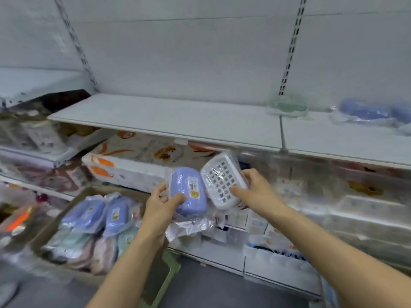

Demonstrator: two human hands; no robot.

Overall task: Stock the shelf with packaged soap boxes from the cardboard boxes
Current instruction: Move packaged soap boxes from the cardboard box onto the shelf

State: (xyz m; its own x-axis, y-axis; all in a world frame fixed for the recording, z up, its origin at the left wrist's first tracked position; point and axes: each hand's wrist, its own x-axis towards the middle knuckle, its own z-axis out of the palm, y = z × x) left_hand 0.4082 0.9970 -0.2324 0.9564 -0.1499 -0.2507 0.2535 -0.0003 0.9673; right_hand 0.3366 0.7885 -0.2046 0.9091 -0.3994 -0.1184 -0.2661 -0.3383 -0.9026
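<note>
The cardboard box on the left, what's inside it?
The cardboard box holds plastic-wrapped soap boxes: blue ones on top, pale green and pink ones below. Whatever lies deeper is covered by these and by the left forearm.

Both forearms reach forward, left grip (165,200) and right grip (252,188) each with fingers curled, holding.
</note>
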